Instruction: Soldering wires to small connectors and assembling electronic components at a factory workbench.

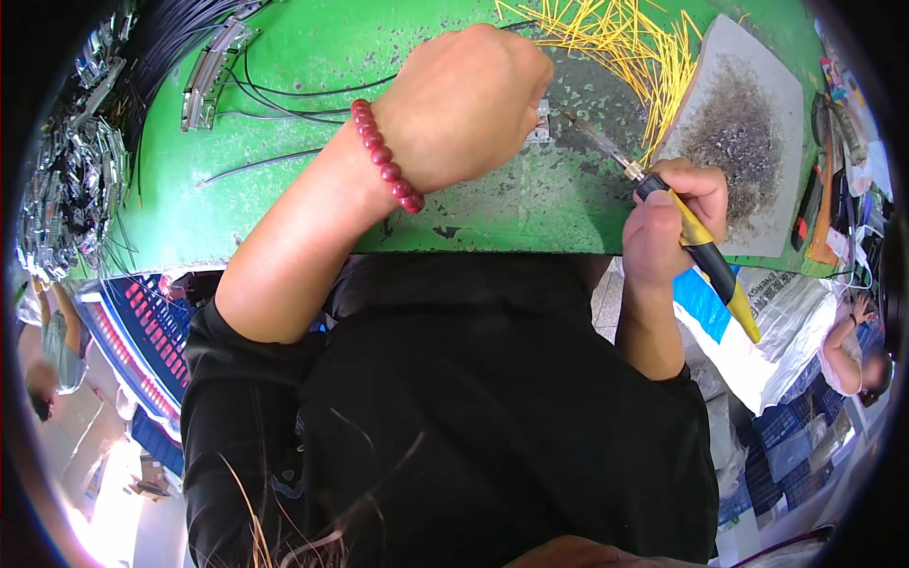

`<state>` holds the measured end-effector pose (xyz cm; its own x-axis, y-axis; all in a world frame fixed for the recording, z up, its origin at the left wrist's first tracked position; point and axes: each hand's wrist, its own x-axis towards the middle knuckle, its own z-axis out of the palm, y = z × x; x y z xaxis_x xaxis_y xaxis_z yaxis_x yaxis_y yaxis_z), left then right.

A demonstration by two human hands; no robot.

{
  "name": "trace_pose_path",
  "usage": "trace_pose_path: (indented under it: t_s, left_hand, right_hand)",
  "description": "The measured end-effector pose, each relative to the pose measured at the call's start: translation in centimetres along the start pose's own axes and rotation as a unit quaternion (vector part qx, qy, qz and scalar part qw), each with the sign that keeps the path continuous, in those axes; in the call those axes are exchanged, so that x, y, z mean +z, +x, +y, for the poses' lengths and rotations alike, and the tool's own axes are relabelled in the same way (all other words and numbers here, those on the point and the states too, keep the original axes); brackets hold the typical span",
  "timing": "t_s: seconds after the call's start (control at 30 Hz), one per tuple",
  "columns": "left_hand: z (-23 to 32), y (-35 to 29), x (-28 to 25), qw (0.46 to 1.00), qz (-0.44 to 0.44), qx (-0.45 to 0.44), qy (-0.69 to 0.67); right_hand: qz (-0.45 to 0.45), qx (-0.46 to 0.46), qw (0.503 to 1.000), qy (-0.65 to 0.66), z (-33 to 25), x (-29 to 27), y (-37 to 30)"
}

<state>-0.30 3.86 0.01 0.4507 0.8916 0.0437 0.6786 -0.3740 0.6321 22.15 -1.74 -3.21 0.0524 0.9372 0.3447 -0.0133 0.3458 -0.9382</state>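
Note:
My right hand (677, 213) is closed around the black and yellow handle of a soldering iron (712, 257). The iron's metal tip points up and to the left, next to a small silvery metal part (541, 128) on the green worktop. My left hand (473, 99), with a red bead bracelet (386, 163) at the wrist, bends over the worktop beside that part. Its fingers curl inward on the far side, so whatever they grip is hidden. Thin black wires (303, 93) run past the left wrist toward a curved metal strip (210, 76).
A heap of shiny metal parts (76, 180) lies at the far left. Thin yellow wires (653, 62) spread at the back right, against a grey board (786, 161) covered with dark residue. Tools (822, 213) lie along the right edge. A blue basket (156, 327) stands below left.

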Motion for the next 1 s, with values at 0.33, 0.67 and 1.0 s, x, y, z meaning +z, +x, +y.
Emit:
trace_pose_path:
  t_s: [0.33,0.67,1.0]
  left_hand:
    - [0.0,-0.4,-0.2,0.999,0.016,0.005,-0.04]
    - [-0.1,0.2,-2.2,0.968,0.154,-0.029,0.195]
    - [-0.7,-0.5,-1.6,0.987,0.117,-0.07,0.081]
  right_hand:
    - [0.06,-0.035,0.997,-0.023,-0.4,0.9,0.2]
    - [0.019,-0.016,0.999,0.028,-0.9,0.2,-0.6]
    - [0.025,-0.018,0.999,0.02,-0.8,0.3,-0.4]
